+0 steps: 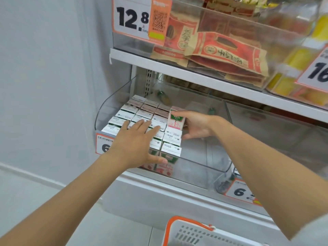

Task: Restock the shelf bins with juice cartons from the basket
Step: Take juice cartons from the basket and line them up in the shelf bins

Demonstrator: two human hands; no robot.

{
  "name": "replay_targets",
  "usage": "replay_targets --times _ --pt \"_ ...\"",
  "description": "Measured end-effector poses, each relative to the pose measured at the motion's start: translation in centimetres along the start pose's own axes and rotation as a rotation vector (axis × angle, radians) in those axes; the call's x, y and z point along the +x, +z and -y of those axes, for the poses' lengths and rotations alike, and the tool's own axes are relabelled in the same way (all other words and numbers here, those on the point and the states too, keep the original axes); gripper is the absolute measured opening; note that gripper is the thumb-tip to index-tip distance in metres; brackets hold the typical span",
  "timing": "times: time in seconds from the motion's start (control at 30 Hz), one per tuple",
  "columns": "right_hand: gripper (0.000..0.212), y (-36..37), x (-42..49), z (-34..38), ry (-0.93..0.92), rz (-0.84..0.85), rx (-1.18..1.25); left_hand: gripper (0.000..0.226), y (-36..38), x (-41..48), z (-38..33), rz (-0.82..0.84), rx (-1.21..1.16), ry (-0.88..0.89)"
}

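The right hand (197, 125) has its grip closed round one upright juice carton (176, 119), with the fingers over the top and the thumb low on its side. It holds the carton just behind three others that start a fourth column.

The left hand (134, 141) lies flat with straight fingers on the tops of the packed cartons (142, 112). It holds nothing and is probably steadying them.

All of these stand in the left part of a clear bin (204, 162) on the lower shelf. Three columns look full from back to front. The fourth has room behind the held carton, and no cartons show in the right part of the bin, so I judge this bin roughly half filled.

The basket (188, 233) sits below at the edge of view, and I cannot tell how many cartons it has left.
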State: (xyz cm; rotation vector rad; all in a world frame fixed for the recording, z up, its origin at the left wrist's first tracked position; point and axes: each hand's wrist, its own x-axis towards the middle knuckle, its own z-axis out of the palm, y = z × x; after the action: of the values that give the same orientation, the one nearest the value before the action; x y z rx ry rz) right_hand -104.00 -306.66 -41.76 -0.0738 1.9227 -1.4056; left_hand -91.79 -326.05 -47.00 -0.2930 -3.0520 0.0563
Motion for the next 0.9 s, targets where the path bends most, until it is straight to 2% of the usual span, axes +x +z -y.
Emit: replay_targets --times 0.13,0.27,0.37,0.43,0.53,0.67,0.8,0.9 --pt "0.064 0.1 0.2 -0.2 -0.018 -0.015 -0.002 0.113 0.1 0.0 0.0 -0.016 -0.006 0.001" --pt "0.051 0.3 0.5 -0.8 -0.013 -0.02 -0.085 0.111 0.2 0.0 0.0 -0.021 -0.002 -0.001" --pt "0.087 0.6 0.7 -1.5 0.006 -0.078 -0.2 0.112 0.1 0.0 -0.1 -0.015 0.006 -0.005" --pt "0.098 0.7 1.0 -1.7 -0.009 -0.106 -0.166 0.117 -0.1 -0.1 -0.1 -0.009 0.009 -0.006" --pt "0.097 0.9 1.3 -1.8 -0.037 -0.125 -0.124 0.121 -0.2 -0.1 -0.1 0.0 -0.005 -0.011" --pt "0.096 1.3 1.5 -2.2 -0.035 -0.137 -0.11 0.113 0.0 0.0 -0.1 -0.004 -0.005 -0.016" --pt "0.105 1.2 1.7 -2.7 -0.047 -0.164 -0.099 0.112 0.0 0.0 -0.2 0.006 -0.007 -0.015" --pt "0.114 1.3 2.3 -3.0 -0.041 -0.121 -0.059 0.112 0.0 0.1 -0.1 0.02 -0.001 -0.015"
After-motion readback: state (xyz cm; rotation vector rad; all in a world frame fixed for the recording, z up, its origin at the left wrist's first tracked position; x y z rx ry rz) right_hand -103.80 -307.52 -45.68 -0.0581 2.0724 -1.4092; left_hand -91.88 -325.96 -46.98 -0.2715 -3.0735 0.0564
